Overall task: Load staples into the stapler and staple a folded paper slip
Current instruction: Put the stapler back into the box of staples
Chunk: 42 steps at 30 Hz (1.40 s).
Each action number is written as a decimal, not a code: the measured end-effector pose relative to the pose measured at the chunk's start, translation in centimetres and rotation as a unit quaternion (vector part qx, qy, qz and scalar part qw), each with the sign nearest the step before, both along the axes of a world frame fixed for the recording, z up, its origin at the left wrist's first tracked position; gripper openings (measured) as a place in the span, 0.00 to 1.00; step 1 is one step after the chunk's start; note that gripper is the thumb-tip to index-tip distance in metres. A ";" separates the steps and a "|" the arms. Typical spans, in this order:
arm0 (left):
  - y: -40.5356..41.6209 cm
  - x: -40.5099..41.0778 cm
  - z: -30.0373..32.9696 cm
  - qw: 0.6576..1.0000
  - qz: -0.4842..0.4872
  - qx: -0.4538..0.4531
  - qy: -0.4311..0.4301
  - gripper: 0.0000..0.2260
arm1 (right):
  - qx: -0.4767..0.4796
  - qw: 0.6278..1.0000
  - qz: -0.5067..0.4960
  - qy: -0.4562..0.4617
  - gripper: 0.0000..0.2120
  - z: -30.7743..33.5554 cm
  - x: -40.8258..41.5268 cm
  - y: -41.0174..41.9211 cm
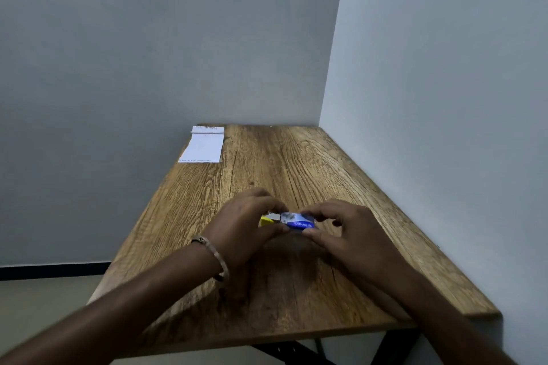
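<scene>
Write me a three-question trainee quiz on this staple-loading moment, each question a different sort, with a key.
1. True or false: the paper slip lies at the far left corner of the table, apart from both hands.
2. Which hand wears a bracelet? A) left hand B) right hand C) neither
3. Fill in: both hands hold a small ____ box between them.

Key: 1 true; 2 A; 3 blue. A yellow part shows at the box's left end; whether it is the stapler cannot be told.
</scene>
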<state>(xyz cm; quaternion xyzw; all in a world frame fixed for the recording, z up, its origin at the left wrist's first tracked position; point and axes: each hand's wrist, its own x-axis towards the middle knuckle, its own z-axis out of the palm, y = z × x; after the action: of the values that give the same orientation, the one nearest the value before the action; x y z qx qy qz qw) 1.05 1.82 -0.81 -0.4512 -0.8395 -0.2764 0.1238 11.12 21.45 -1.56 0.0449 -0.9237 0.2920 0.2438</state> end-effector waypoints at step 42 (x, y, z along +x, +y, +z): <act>0.6 -4.6 -1.9 0.995 -0.004 -0.019 -0.093 0.17 | -0.023 0.999 -0.025 -0.043 0.17 -1.1 -3.3 1.1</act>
<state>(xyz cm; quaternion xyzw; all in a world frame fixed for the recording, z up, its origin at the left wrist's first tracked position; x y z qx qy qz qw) -3.53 2.42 -2.68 -0.4293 -0.8504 -0.3021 0.0354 7.85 22.54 -2.68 0.0041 -0.9273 0.3085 0.2122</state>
